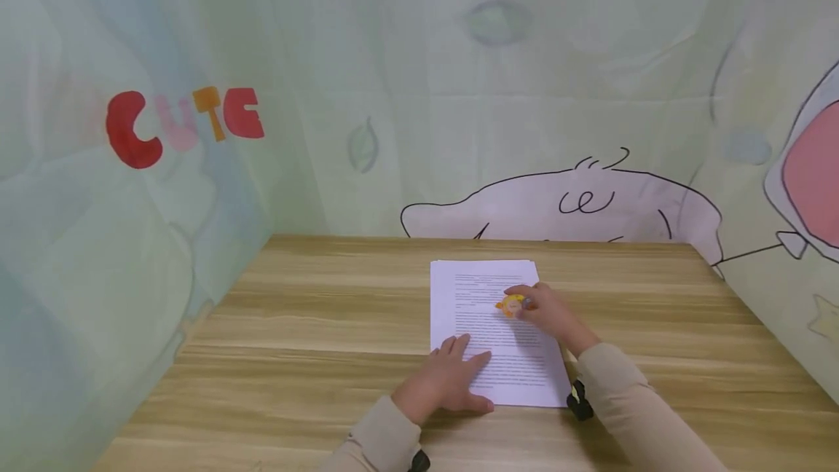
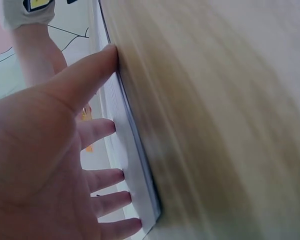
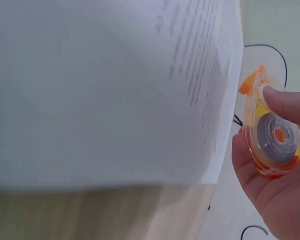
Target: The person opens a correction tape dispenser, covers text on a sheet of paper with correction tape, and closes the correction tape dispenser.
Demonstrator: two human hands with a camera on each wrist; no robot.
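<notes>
A printed backdrop (image 1: 341,93), cut off at the top and sides, and a wood-grained bench (image 1: 314,297), its near edge out of view, lie behind and beneath the paper stack (image 1: 518,374), whose print is too small to read. On the stack's lower left rests the left hand (image 1: 452,376), fingers spread wide and covering some text; over the stack's right half, the right hand (image 1: 549,312) pinches a clear-and-orange tape dispenser (image 3: 276,139) in its fingers, partly hidden by them, and whether its tip touches the paper cannot be told.

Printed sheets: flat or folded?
Flat: the printed sheets lie spread on the table, visible edges straight, no fold showing; the left hand touches them.
</notes>
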